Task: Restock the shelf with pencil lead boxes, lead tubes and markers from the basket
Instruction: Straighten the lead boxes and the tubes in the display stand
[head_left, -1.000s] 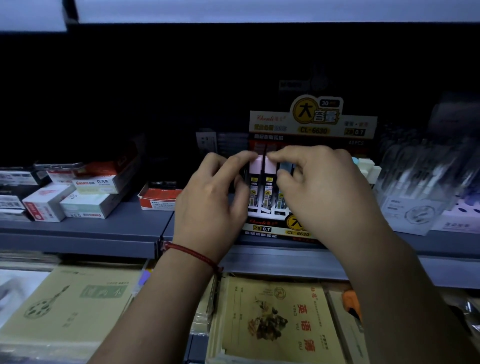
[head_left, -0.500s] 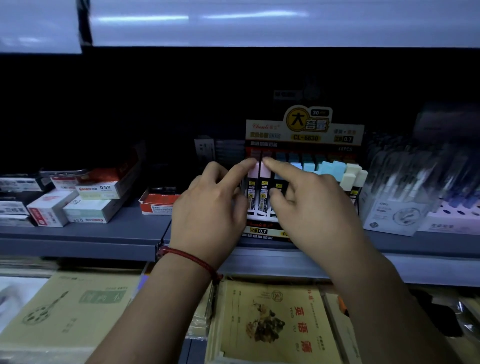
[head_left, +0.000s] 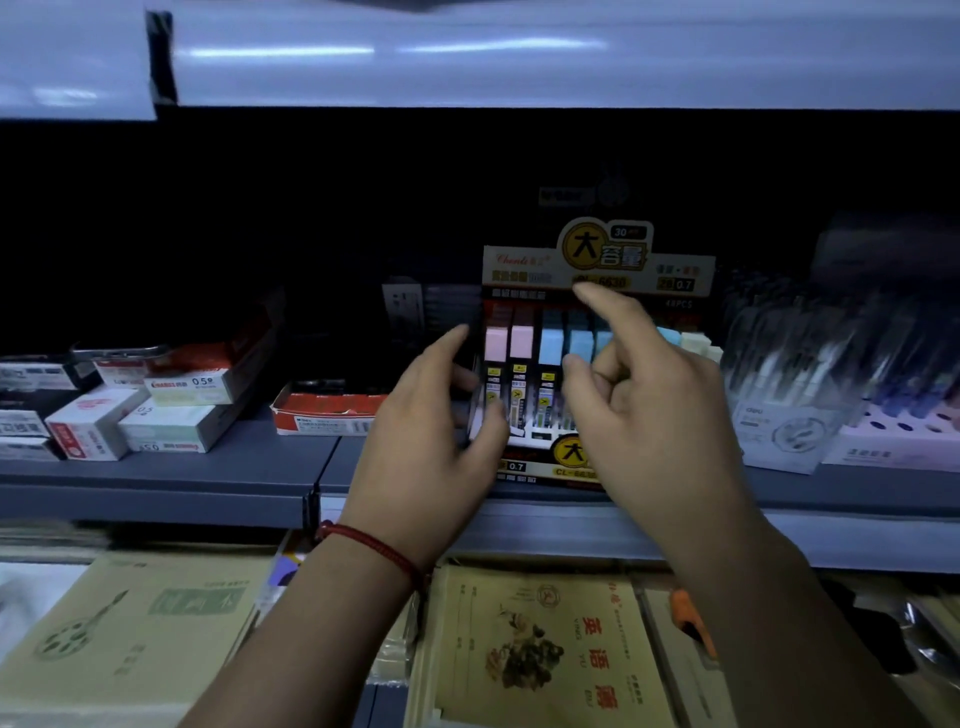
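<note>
— What's legible, centre frame?
— The lead display box (head_left: 597, 270) header shows "大容量", "30", "0.7", "CL-6630".
— Left side?
— White box (head_left: 189, 384): "0.5". Bottom, the notebook (head_left: 540, 654): "英语簿".

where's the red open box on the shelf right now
In the head view, the red box sits on the grey shelf, left of the left hand and right of the stacked white boxes.

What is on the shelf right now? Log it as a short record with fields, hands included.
display: lead tube display box on grey shelf, marked 0.7
tubes: pink-capped tubes at left, blue-capped tubes beside them
left hand: at display's left side, fingers spread, holding nothing visible
right hand: before the display, index finger raised, empty
left neighbour: red open box
below: exercise books
</note>
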